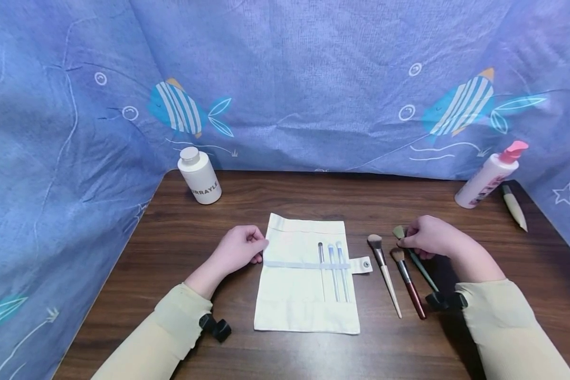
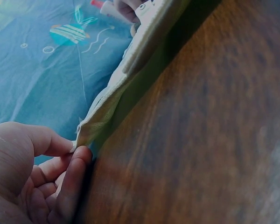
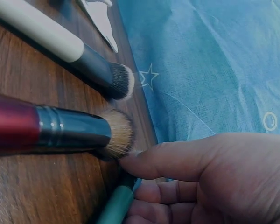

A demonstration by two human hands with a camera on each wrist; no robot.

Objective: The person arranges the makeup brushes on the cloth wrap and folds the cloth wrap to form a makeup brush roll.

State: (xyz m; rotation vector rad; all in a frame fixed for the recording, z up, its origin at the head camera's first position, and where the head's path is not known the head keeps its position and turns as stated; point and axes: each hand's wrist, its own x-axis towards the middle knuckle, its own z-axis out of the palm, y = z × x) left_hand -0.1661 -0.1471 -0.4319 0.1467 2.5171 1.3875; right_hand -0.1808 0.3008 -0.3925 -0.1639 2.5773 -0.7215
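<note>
A cream cloth brush roll [image 1: 296, 306] lies spread on the table, with three slim makeup brushes [image 1: 333, 274] under its elastic band and a snap tab at its right edge. My left hand [image 1: 239, 245] pinches the roll's left edge between thumb and fingertips, clear in the left wrist view. To the right of the roll, my right hand [image 1: 432, 237] pinches a green makeup brush [image 1: 423, 272] near its bristle end. Beside it lie a red-handled makeup brush [image 1: 410, 287] and a pale-handled one [image 1: 388, 282]; both bristle heads show up close in the right wrist view.
A white bottle [image 1: 200, 177] stands at the back left of the wooden table [image 1: 171, 232]. At the back right is a pink-topped pump bottle [image 1: 486, 179], and a cream, pointed object [image 1: 515, 208] lies near the right edge. Blue fish-print cloth hangs behind.
</note>
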